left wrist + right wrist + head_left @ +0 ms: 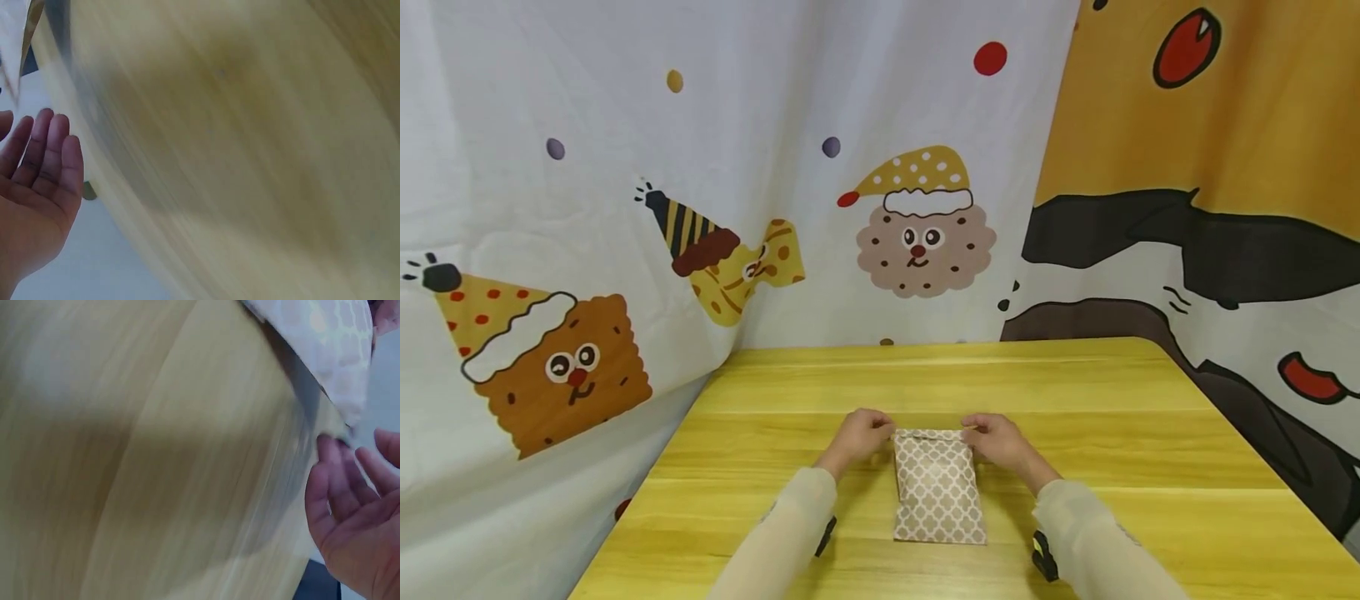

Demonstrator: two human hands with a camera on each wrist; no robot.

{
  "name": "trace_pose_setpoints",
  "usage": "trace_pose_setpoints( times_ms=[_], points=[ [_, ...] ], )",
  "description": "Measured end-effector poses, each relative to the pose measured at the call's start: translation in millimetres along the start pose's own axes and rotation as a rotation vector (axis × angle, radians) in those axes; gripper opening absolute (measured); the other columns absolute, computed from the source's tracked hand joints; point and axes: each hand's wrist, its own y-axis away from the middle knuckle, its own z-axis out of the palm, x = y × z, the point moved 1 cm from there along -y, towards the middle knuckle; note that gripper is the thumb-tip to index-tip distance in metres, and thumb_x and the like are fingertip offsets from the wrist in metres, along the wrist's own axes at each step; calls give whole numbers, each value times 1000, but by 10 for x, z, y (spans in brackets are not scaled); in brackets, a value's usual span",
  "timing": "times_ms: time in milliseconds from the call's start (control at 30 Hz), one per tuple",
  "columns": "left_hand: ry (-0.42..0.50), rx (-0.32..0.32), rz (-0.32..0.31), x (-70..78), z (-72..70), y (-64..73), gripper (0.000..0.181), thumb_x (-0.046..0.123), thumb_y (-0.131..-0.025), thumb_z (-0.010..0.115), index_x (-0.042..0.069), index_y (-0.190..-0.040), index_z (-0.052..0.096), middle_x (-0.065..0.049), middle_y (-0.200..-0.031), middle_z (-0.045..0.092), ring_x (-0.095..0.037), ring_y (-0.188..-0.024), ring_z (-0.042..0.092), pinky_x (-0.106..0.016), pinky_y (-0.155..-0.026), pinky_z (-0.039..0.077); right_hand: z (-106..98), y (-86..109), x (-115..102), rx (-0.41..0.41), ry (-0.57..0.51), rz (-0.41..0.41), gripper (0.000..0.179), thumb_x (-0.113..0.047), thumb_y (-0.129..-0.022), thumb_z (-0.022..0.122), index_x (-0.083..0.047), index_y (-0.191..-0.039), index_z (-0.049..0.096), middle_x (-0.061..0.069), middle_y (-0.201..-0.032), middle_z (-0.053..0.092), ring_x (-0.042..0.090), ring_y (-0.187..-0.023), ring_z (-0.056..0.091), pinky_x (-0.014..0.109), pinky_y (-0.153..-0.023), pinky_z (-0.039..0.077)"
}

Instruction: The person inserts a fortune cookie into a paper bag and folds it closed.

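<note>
A paper bag (pixel 936 492) with a beige and white lattice pattern is at the middle of the table, its top edge folded over in a narrow strip. At its upper left corner is my left hand (pixel 859 435), fingertips right beside the edge. My right hand (pixel 997 439) is at the upper right corner, its fingertips overlapping the fold in the head view. The left wrist view catches only a corner of the bag (pixel 12 37), above fairly straight fingers (pixel 51 140). In the right wrist view, a gap shows between thumb and loosely bent fingers (pixel 337 481), just below the bag's corner.
The table (pixel 760 392) has a yellowish wood-grain top. Behind and to the left hangs a white curtain (pixel 760 100) with cartoon biscuits; an orange and black patterned part (pixel 1217 150) is at the right. Dark bands (pixel 1045 557) sit on both wrists over pale sleeves.
</note>
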Motion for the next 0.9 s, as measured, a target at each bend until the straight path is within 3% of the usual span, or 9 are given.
trace_pose_setpoints(
  times_ms=[100, 167, 233, 300, 400, 467, 533, 900],
  points=[
    [-33, 33, 15, -57, -55, 9, 28, 20, -104, 55, 1, -118, 69, -10, -113, 68, -27, -104, 63, -46, -88, 53, -109, 39, 12, 25, 152, -47, 36, -13, -102, 56, 6, -132, 58, 18, -113, 65, 27, -88, 63, 41, -73, 53],
    [-57, 58, 15, -106, -118, 22, 31, 24, -105, 53, 2, -121, 68, -11, -115, 68, -29, -107, 63, -48, -90, 52, -208, 53, 35, 43, 261, -77, 42, -19, -104, 54, 5, -138, 53, 25, -124, 60, 37, -102, 62, 48, -82, 52],
    [-126, 93, 9, -167, -181, 27, 37, 31, -106, 50, 3, -124, 66, -12, -119, 67, -31, -111, 62, -51, -94, 49, -308, 42, 89, 76, 368, -88, 56, -33, -105, 50, 4, -146, 42, 32, -139, 48, 48, -121, 50, 62, -97, 42],
    [-259, 127, -3, -226, -231, 32, 47, 41, -106, 46, 4, -132, 61, -18, -132, 60, -36, -123, 54, -57, -104, 39, -411, 31, 143, 120, 484, -71, 76, -51, -103, 45, 3, -154, 27, 36, -152, 26, 55, -137, 27, 74, -105, 19],
    [-548, 152, -24, -313, -294, 41, 71, 60, -102, 36, 6, -149, 44, -26, -154, 32, -42, -144, 25, -65, -114, 13, -530, 14, 248, 188, 654, -6, 103, -74, -93, 39, 0, -158, 10, 37, -157, -5, 57, -142, -4, 80, -99, -10],
    [-705, 142, -46, -358, -326, 44, 84, 69, -99, 27, 9, -157, 29, -26, -160, 11, -42, -148, 3, -67, -113, -2, -580, 6, 315, 209, 740, 35, 114, -83, -86, 37, 0, -158, 7, 37, -155, -14, 57, -140, -13, 79, -95, -19],
    [-794, 120, -61, -390, -348, 40, 91, 76, -95, 21, 11, -159, 17, -24, -161, -2, -39, -148, -9, -65, -112, -9, -614, -1, 375, 210, 796, 58, 118, -87, -84, 34, 1, -158, 6, 37, -155, -15, 57, -140, -16, 77, -94, -22],
    [-804, 102, -77, -420, -403, 65, 95, 79, -93, 14, 11, -160, 10, -22, -160, -7, -37, -148, -11, -64, -112, -10, -614, 28, 399, 209, 809, 49, 118, -87, -84, 32, 2, -157, 9, 38, -154, -16, 55, -138, -22, 77, -93, -23]
  ],
)
